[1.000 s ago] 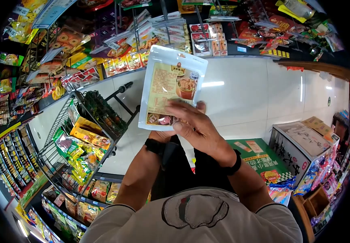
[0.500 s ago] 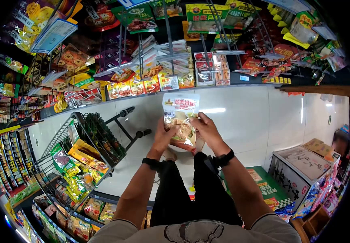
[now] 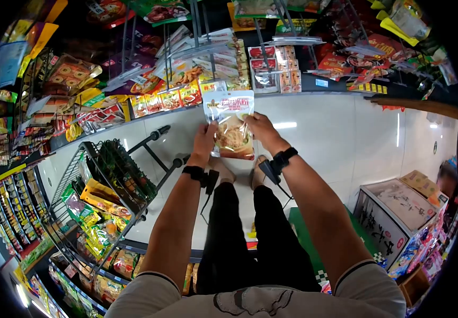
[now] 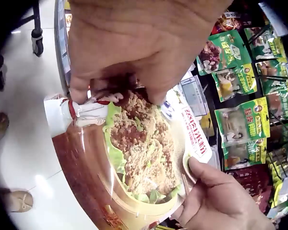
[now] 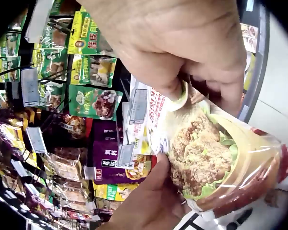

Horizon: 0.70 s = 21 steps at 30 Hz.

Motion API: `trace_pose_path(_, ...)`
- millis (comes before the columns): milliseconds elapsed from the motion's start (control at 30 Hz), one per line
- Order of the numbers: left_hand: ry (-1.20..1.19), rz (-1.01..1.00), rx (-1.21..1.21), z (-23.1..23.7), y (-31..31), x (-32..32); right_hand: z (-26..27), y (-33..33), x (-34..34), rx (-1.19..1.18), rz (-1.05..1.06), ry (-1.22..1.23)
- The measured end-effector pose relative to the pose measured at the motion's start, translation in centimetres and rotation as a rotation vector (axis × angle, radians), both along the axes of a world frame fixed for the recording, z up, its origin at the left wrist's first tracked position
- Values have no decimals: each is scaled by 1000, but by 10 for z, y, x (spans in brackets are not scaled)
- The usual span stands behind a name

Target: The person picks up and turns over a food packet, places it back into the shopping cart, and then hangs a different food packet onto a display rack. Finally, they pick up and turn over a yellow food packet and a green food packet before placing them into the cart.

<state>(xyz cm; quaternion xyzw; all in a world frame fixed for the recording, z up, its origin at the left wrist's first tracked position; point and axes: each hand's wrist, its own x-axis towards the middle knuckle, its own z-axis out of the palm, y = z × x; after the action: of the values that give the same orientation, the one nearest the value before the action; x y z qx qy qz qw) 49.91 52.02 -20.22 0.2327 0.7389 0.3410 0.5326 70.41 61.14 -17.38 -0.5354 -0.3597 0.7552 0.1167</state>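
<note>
Both hands hold a glossy food pouch (image 3: 233, 130) by its two side edges, front upward, toward the shelf. Its white top carries red lettering; below is a picture of crumb-coated meat on green leaves. My left hand (image 3: 204, 140) grips the left edge, thumb on the front. On the opposite edge my right hand (image 3: 265, 131) pinches the pouch between thumb and fingers. Close up in the left wrist view, the pouch (image 4: 144, 158) bends and creases under the left fingers. In the right wrist view, the right thumb presses on the pouch (image 5: 201, 153); its other fingers are partly behind it.
Ahead, a shelf (image 3: 149, 106) bears small packets, with hanging pouches (image 3: 356, 50) on hooks above. To the left stands a shopping cart (image 3: 107, 185) with several bags inside. A white printed carton (image 3: 396, 204) is at the right, near a green mat (image 3: 313, 238). Pale tiles cover the floor (image 3: 324, 143).
The pouch was turned from its printed back to its front, then moved farther out toward the shelf. The right hand went from lying across it to gripping its right edge.
</note>
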Motion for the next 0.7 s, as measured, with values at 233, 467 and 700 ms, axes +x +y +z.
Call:
trace_pose_path(233,-145,155,49,-32,41,-23,-42,39,-31,116,-57,9)
trace_pose_path(467,-155,131,170,-43,65,-42,-93,57,-52,314,-125,26)
trace_pose_path(700,-64,-30,263,-56,81,-50,-95,72,-47,272,-116,-78)
